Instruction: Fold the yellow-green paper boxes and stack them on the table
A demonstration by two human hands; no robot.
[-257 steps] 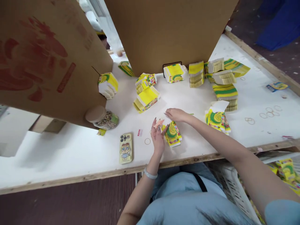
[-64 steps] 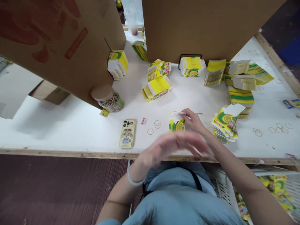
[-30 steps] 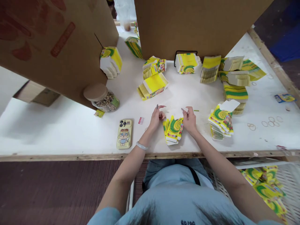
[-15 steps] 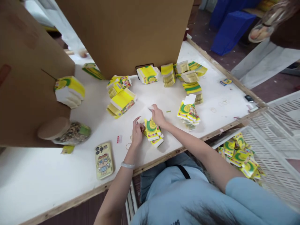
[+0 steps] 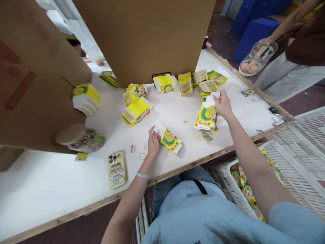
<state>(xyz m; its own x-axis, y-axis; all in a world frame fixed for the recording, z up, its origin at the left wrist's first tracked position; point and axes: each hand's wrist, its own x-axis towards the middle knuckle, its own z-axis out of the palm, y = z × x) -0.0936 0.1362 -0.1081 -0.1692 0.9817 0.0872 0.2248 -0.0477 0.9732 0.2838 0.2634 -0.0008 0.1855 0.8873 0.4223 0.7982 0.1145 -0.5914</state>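
My left hand (image 5: 153,143) is closed at the white-flapped end of a flat yellow-and-green printed carton (image 5: 171,141), which lies slanted on the white table. Farther right, my right hand (image 5: 223,104) pinches the white top flap of another yellow carton (image 5: 207,115). That carton is over a fanned pile of flattened cartons (image 5: 207,134); whether it rests on them I cannot tell. A few thin rubber bands (image 5: 142,156) lie just left of my left wrist.
Bundles of yellow cartons (image 5: 138,110) line the back by a large cardboard sheet (image 5: 147,37). A phone (image 5: 117,169) and a lidded jar (image 5: 87,139) are at left. A white crate (image 5: 243,193) with yellow packets stands below right. Another person holds clear plastic containers (image 5: 256,59).
My right hand has moved right, from beside my left hand to the fanned pile, with a carton. Fewer cartons lie by my left hand. The other person's containers have shifted left.
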